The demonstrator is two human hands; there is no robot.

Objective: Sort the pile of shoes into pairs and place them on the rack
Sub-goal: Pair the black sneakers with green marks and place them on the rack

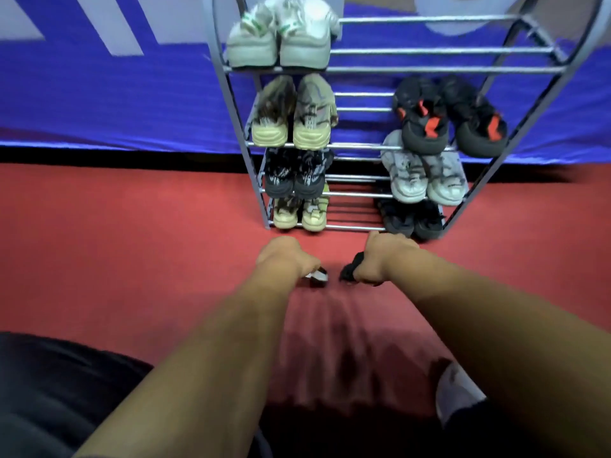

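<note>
A grey metal shoe rack stands on the red carpet with several pairs on its shelves. A white-green pair is at the top left, a tan pair and a black-red pair sit below, then a dark pair and a light grey pair, and a beige pair and a black pair lie at the bottom. My left hand is closed on a black-and-white shoe, mostly hidden. My right hand grips a black shoe, also mostly hidden.
A blue banner hangs behind the rack. Red carpet stretches to both sides. My dark-clad knee is at the lower left, and a white shoe toe shows at the lower right.
</note>
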